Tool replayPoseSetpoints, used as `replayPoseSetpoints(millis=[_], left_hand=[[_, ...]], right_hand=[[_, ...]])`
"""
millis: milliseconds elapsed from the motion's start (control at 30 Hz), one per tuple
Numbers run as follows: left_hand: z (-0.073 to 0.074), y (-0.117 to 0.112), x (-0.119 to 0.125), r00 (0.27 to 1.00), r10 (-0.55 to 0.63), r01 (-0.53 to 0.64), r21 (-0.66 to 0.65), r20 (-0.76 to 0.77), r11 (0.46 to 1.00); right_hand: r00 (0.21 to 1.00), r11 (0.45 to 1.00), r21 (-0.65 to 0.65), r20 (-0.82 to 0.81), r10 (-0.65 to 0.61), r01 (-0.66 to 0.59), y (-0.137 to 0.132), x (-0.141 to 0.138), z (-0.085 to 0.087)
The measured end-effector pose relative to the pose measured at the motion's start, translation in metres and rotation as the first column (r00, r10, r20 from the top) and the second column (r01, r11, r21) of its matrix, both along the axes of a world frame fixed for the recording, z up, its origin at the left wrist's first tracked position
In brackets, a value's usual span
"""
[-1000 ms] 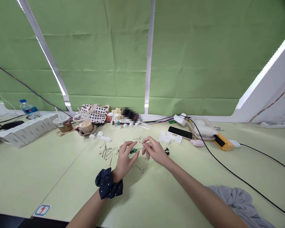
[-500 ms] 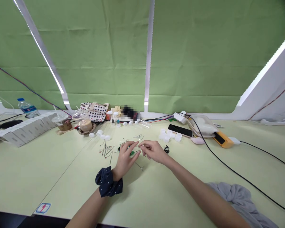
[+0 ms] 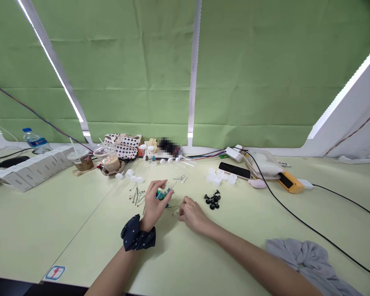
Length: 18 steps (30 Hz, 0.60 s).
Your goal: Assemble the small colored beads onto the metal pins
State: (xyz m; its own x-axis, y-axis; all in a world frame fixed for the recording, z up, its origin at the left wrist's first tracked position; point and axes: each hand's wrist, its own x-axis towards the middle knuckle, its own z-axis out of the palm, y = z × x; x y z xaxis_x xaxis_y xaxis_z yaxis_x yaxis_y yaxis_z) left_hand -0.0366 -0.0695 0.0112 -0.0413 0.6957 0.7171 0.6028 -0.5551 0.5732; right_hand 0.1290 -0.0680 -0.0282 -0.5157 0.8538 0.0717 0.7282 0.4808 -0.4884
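My left hand (image 3: 154,201), with a dark dotted scrunchie (image 3: 138,233) at the wrist, is held over the table with thumb and fingers apart. In and behind its curve shows a cluster of small blue-green pieces (image 3: 160,195), partly covered by the fingers. My right hand (image 3: 193,214) rests low on the table with its fingertips pinched together. Thin metal pieces (image 3: 175,212) show beside those fingertips; what is between them is hidden. Left of my left hand lie several thin metal pins (image 3: 137,195), some with reddish ends. Small black round-headed pieces (image 3: 212,200) sit in a group right of my right hand.
White caps (image 3: 217,176) lie by a phone (image 3: 234,170) at the back right, near a yellow device (image 3: 290,182). A black cable (image 3: 283,205) crosses the right side. Drink cups (image 3: 111,163), white boxes (image 3: 33,168) and a bottle (image 3: 36,140) stand at the left.
My right hand has moved down towards me, away from my left fingertips, uncovering the black pieces. My left hand has shifted slightly left, showing more of the blue-green pieces.
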Motion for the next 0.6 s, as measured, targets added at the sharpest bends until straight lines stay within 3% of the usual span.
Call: replayPoseSetpoints(millis=[133,267,367,433,500,600], left_hand=[[-0.006,0.0,0.003,0.999,-0.018,0.019,-0.014,0.039,1.0],[-0.008,-0.001,0.005,0.997,-0.025,0.03,-0.077,0.068,0.997],[-0.007,-0.002,0.006,0.997,-0.004,0.012,-0.112,0.075,0.994],[-0.008,-0.003,0.007,0.998,-0.005,0.013,-0.123,0.07,0.992],[-0.01,-0.004,0.01,0.998,-0.036,0.042,-0.125,0.05,0.991],[-0.013,-0.007,0.016,0.994,-0.113,0.113,-0.115,0.004,0.987]], right_hand=[[0.99,0.995,0.082,0.134,0.048,-0.059,-0.004,-0.005,-0.003],[0.978,0.996,0.038,0.198,0.068,-0.077,0.0,0.002,0.015],[0.998,1.0,-0.014,0.065,0.023,-0.022,0.008,0.016,0.042],[0.993,0.997,0.075,-0.117,0.015,-0.006,0.013,0.025,0.061],[0.96,0.979,0.196,-0.26,0.103,-0.052,0.015,0.033,0.076],[0.942,0.95,0.293,-0.273,0.194,-0.111,0.012,0.037,0.086]])
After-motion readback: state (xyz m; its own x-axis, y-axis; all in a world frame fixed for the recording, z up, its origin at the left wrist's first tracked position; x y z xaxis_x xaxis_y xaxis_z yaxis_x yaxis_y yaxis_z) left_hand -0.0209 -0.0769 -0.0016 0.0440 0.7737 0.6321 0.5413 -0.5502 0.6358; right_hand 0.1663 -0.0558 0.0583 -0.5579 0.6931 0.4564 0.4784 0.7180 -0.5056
